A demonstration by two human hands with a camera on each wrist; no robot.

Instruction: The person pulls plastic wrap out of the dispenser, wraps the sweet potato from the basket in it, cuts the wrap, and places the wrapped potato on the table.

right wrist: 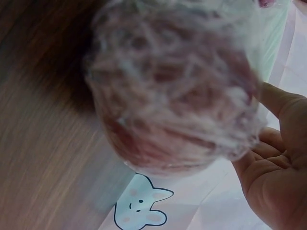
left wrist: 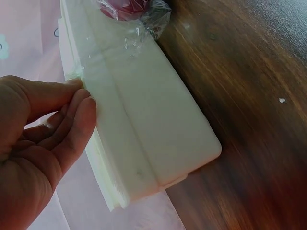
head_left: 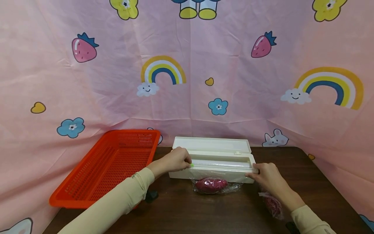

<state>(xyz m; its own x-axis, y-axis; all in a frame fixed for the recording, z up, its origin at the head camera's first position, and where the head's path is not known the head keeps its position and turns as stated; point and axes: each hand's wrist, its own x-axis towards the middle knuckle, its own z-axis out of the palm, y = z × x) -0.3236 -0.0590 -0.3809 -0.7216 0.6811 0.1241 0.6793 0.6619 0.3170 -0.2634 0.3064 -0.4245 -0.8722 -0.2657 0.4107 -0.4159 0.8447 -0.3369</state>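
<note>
A white cling film box stands lid up, a roll of film lying inside. My left hand pinches a small green slider at the front rim, left of the middle; in the left wrist view thumb and fingertips meet at that edge. With thumb in front and fingers over the end, my right hand grips the box's right end. Against the front lies a dark pink oblong thing under clear film. A second film-wrapped reddish bundle lies below my right wrist, hiding part of that hand's fingers in the right wrist view.
An orange-red slotted basket stands to the left, close to the box. The dark wooden table backs onto a pink printed cloth, which also runs along both sides.
</note>
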